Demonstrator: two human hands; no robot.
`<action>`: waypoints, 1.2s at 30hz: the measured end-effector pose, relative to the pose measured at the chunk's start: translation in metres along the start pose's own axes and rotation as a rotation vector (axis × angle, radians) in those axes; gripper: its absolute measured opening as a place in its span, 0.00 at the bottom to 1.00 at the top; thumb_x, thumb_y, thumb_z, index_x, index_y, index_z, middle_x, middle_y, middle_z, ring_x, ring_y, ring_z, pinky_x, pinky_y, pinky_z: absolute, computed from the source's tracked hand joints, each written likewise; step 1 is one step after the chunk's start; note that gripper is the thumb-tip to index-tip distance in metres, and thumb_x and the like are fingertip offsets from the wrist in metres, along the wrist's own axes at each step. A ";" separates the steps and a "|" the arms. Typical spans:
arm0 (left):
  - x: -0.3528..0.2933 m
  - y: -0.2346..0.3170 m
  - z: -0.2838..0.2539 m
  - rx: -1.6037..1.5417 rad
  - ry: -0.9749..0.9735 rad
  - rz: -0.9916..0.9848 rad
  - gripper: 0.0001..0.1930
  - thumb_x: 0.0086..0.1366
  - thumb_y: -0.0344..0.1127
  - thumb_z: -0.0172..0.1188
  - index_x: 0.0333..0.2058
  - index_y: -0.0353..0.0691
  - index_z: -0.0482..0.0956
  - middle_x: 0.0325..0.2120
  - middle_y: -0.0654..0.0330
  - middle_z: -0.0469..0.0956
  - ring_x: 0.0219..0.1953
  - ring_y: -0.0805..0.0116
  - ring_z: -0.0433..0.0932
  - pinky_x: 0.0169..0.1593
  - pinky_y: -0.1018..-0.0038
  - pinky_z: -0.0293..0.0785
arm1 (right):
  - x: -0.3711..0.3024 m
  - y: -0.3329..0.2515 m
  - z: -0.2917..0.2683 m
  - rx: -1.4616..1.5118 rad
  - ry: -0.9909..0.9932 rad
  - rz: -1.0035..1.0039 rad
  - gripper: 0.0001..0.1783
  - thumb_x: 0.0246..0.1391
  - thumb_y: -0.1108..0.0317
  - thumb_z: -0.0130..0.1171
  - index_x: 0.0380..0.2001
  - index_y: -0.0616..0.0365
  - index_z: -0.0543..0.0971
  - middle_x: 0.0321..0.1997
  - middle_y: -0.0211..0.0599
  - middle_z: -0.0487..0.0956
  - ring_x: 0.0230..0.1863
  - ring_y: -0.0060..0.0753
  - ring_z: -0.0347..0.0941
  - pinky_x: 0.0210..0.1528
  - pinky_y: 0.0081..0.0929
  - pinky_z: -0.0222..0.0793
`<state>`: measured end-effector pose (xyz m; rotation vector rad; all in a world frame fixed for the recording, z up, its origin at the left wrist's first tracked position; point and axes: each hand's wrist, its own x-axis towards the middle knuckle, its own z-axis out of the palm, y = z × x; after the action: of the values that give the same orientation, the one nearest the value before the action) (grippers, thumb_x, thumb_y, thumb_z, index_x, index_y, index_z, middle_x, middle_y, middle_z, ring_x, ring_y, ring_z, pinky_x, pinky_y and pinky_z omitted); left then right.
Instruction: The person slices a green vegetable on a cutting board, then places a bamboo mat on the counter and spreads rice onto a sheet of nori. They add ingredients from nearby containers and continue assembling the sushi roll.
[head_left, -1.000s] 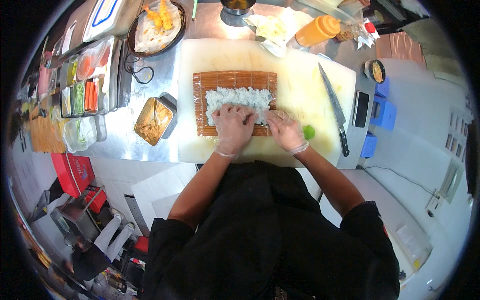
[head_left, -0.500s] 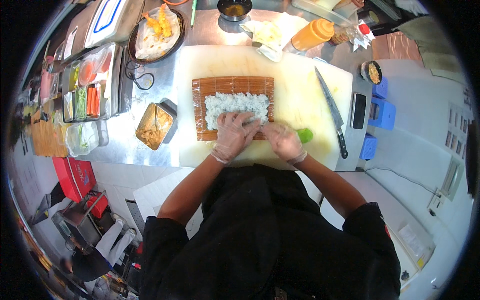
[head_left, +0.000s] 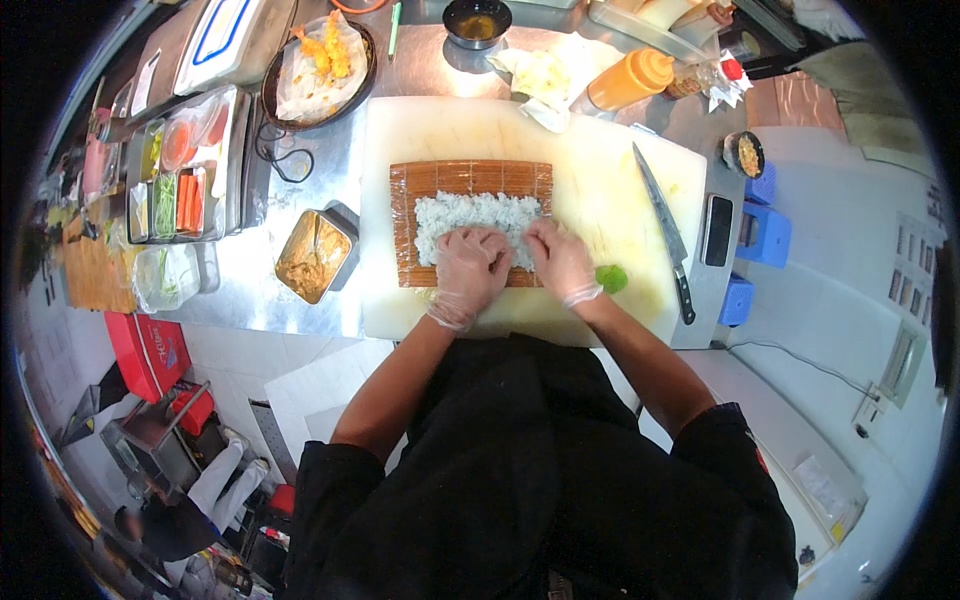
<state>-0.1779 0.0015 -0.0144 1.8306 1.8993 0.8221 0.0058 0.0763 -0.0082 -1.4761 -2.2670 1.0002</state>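
A flat layer of white rice [head_left: 470,212] lies on a brown bamboo rolling mat [head_left: 470,177] wrapped in clear film. Both my hands wear clear plastic gloves. My left hand [head_left: 470,272] rests at the near edge of the rice, its fingers curled down against it. At the right edge of the rice, my right hand [head_left: 562,262] has its fingers bent together, pinching at the rice; the fingertips are partly hidden. Beside my right wrist sits a small green lump [head_left: 611,279], apart from the mat. Beneath everything is a white cutting board [head_left: 590,160].
A long knife [head_left: 661,215] lies on the board's right side, near a phone [head_left: 717,230]. To the left stand a metal tub of orange-brown filling [head_left: 305,272] and a vegetable tray [head_left: 188,198]. Farther back are fried prawns [head_left: 330,50], a dark bowl [head_left: 476,22] and an orange squeeze bottle [head_left: 632,80].
My right hand has shifted up along the right edge of the rice. The fingers of my left hand are drawn in more. The whole view has shifted slightly.
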 end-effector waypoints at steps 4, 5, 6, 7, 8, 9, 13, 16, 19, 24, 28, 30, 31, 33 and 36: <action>0.005 -0.004 0.002 -0.086 0.046 -0.121 0.07 0.62 0.34 0.73 0.40 0.47 0.88 0.42 0.58 0.85 0.48 0.51 0.82 0.56 0.55 0.74 | -0.022 -0.008 -0.001 -0.067 0.194 -0.324 0.10 0.60 0.66 0.69 0.45 0.53 0.85 0.44 0.46 0.81 0.46 0.51 0.80 0.45 0.46 0.79; 0.005 -0.005 0.001 -0.121 0.040 -0.132 0.07 0.63 0.34 0.73 0.40 0.46 0.88 0.42 0.57 0.85 0.48 0.50 0.82 0.55 0.56 0.75 | -0.020 -0.010 -0.005 -0.048 0.160 -0.341 0.10 0.61 0.65 0.68 0.44 0.53 0.85 0.44 0.46 0.81 0.46 0.52 0.80 0.46 0.47 0.79; 0.006 -0.007 -0.001 -0.153 0.032 -0.139 0.08 0.63 0.33 0.72 0.41 0.45 0.88 0.42 0.56 0.85 0.48 0.50 0.82 0.54 0.56 0.77 | -0.017 -0.012 -0.011 -0.025 0.129 -0.356 0.09 0.61 0.65 0.67 0.43 0.53 0.86 0.44 0.45 0.81 0.47 0.52 0.80 0.47 0.48 0.79; 0.006 -0.009 -0.004 -0.185 0.023 -0.146 0.08 0.63 0.32 0.72 0.41 0.44 0.87 0.43 0.56 0.85 0.49 0.50 0.82 0.53 0.57 0.78 | -0.013 -0.014 -0.015 -0.003 0.099 -0.371 0.08 0.62 0.64 0.67 0.43 0.52 0.86 0.45 0.45 0.81 0.48 0.53 0.80 0.48 0.49 0.78; 0.005 -0.010 -0.007 -0.154 0.019 -0.109 0.08 0.63 0.32 0.72 0.41 0.43 0.88 0.42 0.56 0.85 0.49 0.51 0.82 0.53 0.57 0.78 | -0.003 -0.012 -0.017 0.006 -0.017 -0.346 0.08 0.62 0.63 0.66 0.42 0.52 0.86 0.45 0.44 0.82 0.48 0.53 0.80 0.49 0.49 0.78; 0.004 -0.008 -0.012 -0.124 0.011 -0.067 0.08 0.63 0.31 0.72 0.41 0.43 0.88 0.42 0.56 0.85 0.49 0.51 0.82 0.53 0.58 0.79 | 0.012 -0.008 -0.019 0.015 -0.128 -0.316 0.09 0.63 0.61 0.66 0.41 0.52 0.86 0.45 0.44 0.82 0.49 0.54 0.80 0.51 0.49 0.78; -0.015 -0.024 -0.018 -0.136 0.016 0.173 0.09 0.61 0.28 0.73 0.41 0.42 0.88 0.42 0.57 0.86 0.49 0.53 0.83 0.54 0.60 0.80 | 0.053 -0.034 -0.031 -0.001 -0.448 0.050 0.11 0.64 0.58 0.65 0.39 0.53 0.86 0.44 0.43 0.82 0.49 0.54 0.79 0.54 0.48 0.76; -0.018 -0.029 -0.021 -0.094 -0.035 0.199 0.11 0.59 0.26 0.73 0.41 0.43 0.88 0.43 0.59 0.86 0.50 0.53 0.82 0.54 0.60 0.80 | 0.039 -0.023 -0.012 0.025 -0.302 -0.018 0.13 0.65 0.56 0.64 0.42 0.52 0.86 0.48 0.44 0.82 0.52 0.54 0.78 0.54 0.47 0.75; -0.017 -0.030 -0.020 -0.064 0.004 0.219 0.12 0.58 0.26 0.71 0.41 0.44 0.88 0.44 0.61 0.87 0.50 0.54 0.82 0.54 0.59 0.79 | -0.002 -0.023 -0.002 -0.185 0.007 -0.242 0.13 0.62 0.59 0.69 0.46 0.52 0.87 0.50 0.42 0.82 0.51 0.49 0.80 0.51 0.45 0.76; -0.025 -0.022 -0.035 0.106 0.030 0.146 0.10 0.57 0.32 0.74 0.38 0.49 0.90 0.42 0.65 0.87 0.46 0.57 0.81 0.53 0.59 0.76 | -0.018 0.002 -0.001 -0.022 0.012 -0.395 0.14 0.60 0.63 0.71 0.48 0.52 0.86 0.49 0.42 0.81 0.52 0.49 0.79 0.51 0.44 0.77; -0.023 -0.028 -0.033 0.147 -0.049 0.106 0.07 0.58 0.36 0.75 0.37 0.51 0.91 0.39 0.65 0.87 0.46 0.56 0.80 0.53 0.57 0.74 | 0.015 0.014 -0.015 0.196 -0.339 -0.133 0.13 0.59 0.63 0.70 0.44 0.54 0.84 0.44 0.42 0.83 0.43 0.51 0.82 0.48 0.46 0.79; -0.019 -0.032 -0.030 0.119 -0.080 0.087 0.06 0.58 0.38 0.75 0.36 0.51 0.91 0.37 0.65 0.87 0.45 0.55 0.80 0.53 0.57 0.74 | 0.026 0.006 -0.014 0.162 -0.346 -0.129 0.11 0.60 0.63 0.68 0.43 0.55 0.83 0.40 0.39 0.84 0.38 0.51 0.82 0.45 0.47 0.80; -0.017 -0.032 -0.030 0.103 -0.094 0.074 0.06 0.59 0.39 0.75 0.35 0.51 0.91 0.36 0.64 0.87 0.45 0.55 0.80 0.53 0.57 0.73 | 0.029 0.002 -0.012 0.144 -0.352 -0.127 0.11 0.60 0.63 0.67 0.42 0.56 0.83 0.38 0.38 0.84 0.35 0.50 0.82 0.44 0.47 0.81; -0.007 -0.028 -0.035 0.071 -0.130 0.040 0.07 0.59 0.42 0.75 0.34 0.50 0.90 0.35 0.64 0.87 0.45 0.57 0.80 0.54 0.57 0.73 | 0.022 -0.010 -0.004 -0.147 -0.294 -0.203 0.09 0.62 0.63 0.65 0.41 0.55 0.82 0.41 0.39 0.84 0.40 0.48 0.83 0.47 0.47 0.81; -0.004 -0.031 -0.031 0.074 -0.097 0.009 0.09 0.57 0.45 0.76 0.33 0.50 0.91 0.34 0.63 0.87 0.45 0.56 0.80 0.54 0.57 0.72 | -0.007 -0.024 0.000 -0.297 -0.111 -0.323 0.11 0.62 0.66 0.65 0.47 0.54 0.82 0.41 0.44 0.82 0.42 0.50 0.81 0.49 0.46 0.80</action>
<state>-0.2204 -0.0064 -0.0113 1.8876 1.8854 0.6613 -0.0075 0.0640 0.0088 -1.1183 -2.7158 0.6881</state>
